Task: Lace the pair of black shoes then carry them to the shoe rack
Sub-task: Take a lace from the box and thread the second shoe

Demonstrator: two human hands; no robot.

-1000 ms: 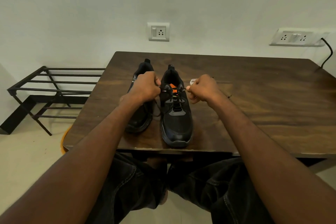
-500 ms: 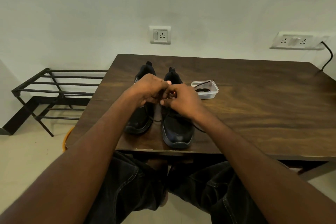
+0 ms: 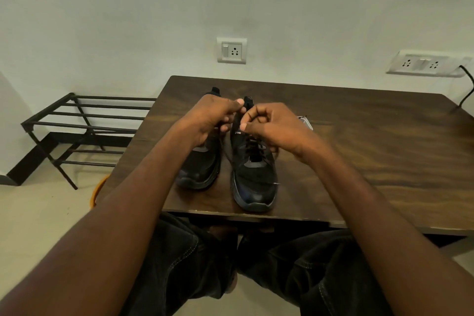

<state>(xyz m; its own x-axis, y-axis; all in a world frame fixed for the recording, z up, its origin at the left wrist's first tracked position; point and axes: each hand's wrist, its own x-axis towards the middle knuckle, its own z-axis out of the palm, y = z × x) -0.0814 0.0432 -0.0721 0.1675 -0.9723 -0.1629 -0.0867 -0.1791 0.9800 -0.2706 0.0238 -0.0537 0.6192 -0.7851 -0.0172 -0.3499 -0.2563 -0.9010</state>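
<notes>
Pinching the lace [image 3: 232, 159], curled fingers of left hand [image 3: 214, 117] and right hand [image 3: 273, 126] work over the right shoe [image 3: 255, 174], left shoe [image 3: 200, 164] beside it on the table [image 3: 372, 141]. Hands hide a clear container [image 3: 306, 122]; shoe rack [image 3: 84, 126] stands left.

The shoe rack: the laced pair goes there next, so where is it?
In the head view the shoe rack stands on the floor at the left, against the wall, right beside the left end of the table.
</notes>
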